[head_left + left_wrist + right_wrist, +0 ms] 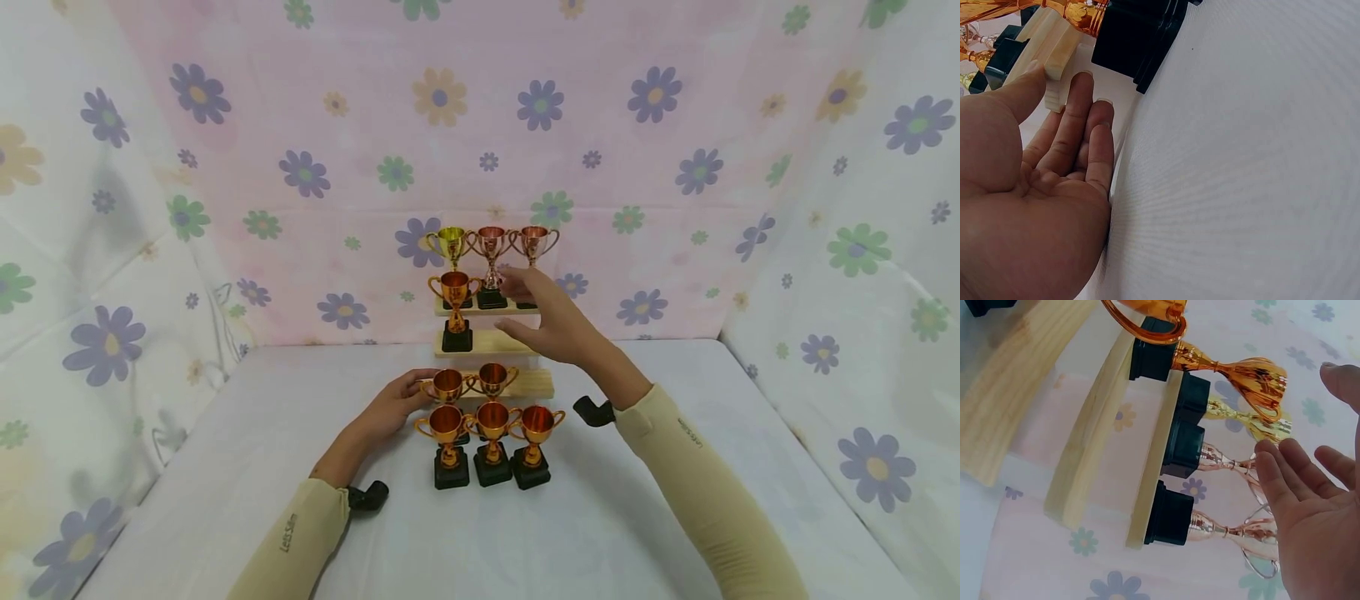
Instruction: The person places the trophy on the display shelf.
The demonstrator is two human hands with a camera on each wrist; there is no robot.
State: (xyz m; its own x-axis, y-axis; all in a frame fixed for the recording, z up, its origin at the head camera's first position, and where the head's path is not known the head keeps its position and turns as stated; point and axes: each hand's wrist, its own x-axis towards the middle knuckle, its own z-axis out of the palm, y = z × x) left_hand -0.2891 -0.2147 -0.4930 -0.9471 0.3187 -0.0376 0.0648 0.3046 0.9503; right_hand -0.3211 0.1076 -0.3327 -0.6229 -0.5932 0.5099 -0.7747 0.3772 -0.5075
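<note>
Wooden stepped stand (517,383) sits at the far middle of the desk (637,517), three tiers. Top tier carries a gold cup (452,243) at left and two copper cups (491,250), the rightmost (534,242) partly behind the right hand. Middle tier holds one orange cup (455,300) at its left end, the rest of that tier bare. Bottom tier holds two orange cups (447,385) (492,379). Three more orange cups (491,442) stand in a row on the desk just near of the stand, bases touching. Left hand (393,408) rests fingers straight and together against the stand's left end on the bottom tier. Right hand (551,321) hovers over the middle tier's right part, fingers spread and relaxed, holding nothing, just beside the top-tier copper cups. Open desk surface lies left, right and near.
</note>
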